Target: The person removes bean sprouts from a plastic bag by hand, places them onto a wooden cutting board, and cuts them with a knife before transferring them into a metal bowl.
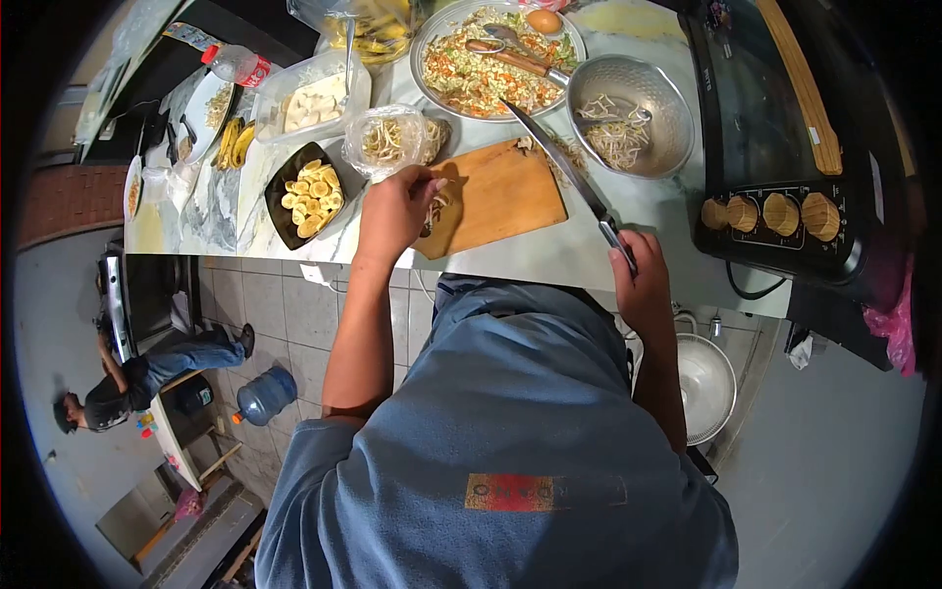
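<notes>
R grip (pixel 643 278) wrapped round knife (pixel 576 176) handle; L grip (pixel 396 216) by board (pixel 510 196), can't tell if open/closed.

Long silvery knife (pixel 569 170), tip forward

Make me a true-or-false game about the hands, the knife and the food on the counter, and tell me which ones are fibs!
1. The right hand holds the knife. True.
2. The metal bowl has bean sprouts in it. True.
3. The left hand is inside the metal bowl. False: the left hand is by the cutting board.
4. The egg is on the big round plate with the chopped food. True.
5. The yellow slices are in the metal bowl. False: they are in the dark bowl.
6. The cutting board is bright blue. False: it is brown, like wood.
</notes>
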`<act>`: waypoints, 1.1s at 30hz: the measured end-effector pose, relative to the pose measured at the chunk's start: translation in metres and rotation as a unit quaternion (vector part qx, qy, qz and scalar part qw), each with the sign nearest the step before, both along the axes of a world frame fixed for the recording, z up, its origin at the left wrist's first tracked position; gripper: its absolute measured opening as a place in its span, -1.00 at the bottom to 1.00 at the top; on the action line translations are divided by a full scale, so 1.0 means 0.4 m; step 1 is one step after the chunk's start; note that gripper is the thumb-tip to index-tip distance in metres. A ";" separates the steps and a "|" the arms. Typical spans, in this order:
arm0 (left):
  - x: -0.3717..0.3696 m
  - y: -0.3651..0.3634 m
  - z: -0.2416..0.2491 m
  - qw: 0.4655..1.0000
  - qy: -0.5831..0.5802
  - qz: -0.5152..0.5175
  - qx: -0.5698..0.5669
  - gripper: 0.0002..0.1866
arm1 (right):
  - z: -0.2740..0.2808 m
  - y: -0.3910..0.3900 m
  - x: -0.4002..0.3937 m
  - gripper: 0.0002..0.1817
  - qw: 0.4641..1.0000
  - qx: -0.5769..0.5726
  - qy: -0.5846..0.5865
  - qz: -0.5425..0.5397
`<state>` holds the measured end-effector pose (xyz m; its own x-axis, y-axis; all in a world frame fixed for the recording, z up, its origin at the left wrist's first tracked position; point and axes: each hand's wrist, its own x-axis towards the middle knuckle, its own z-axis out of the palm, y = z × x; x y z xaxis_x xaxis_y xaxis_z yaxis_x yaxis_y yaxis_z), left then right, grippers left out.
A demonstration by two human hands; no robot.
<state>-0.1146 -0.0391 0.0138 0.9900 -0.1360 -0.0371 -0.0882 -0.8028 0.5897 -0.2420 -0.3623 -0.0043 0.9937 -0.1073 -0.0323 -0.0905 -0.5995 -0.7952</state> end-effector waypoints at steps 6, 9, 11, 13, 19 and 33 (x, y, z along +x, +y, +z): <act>-0.005 0.016 0.006 0.985 0.104 0.091 -0.104 -0.74 | -0.007 0.003 0.014 -0.72 1.000 0.005 -0.005 0.012; -0.012 0.021 0.002 0.977 0.111 0.115 -0.141 -0.73 | -0.007 0.008 0.019 -0.73 1.000 0.004 -0.019 0.024; -0.017 0.029 -0.005 0.976 0.111 0.119 -0.147 -0.73 | -0.010 0.010 0.029 -0.74 0.998 -0.003 -0.042 0.035; -0.017 0.040 -0.016 0.975 0.124 0.117 -0.142 -0.73 | -0.017 0.012 0.032 -0.75 0.998 0.007 -0.056 0.037; -0.021 0.067 -0.058 0.966 0.102 0.111 -0.209 -0.74 | -0.016 0.014 0.049 -0.77 0.994 0.014 -0.089 0.055; -0.034 0.074 -0.045 0.969 0.080 0.115 -0.204 -0.79 | -0.025 0.026 0.045 -0.76 0.994 0.042 -0.095 0.042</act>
<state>-0.1283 -0.0094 -0.0041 0.9818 0.0518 -0.1826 0.1844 -0.4875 0.8534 -0.2240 -0.3518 -0.0141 0.9881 -0.0282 0.1512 0.1136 -0.5287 -0.8411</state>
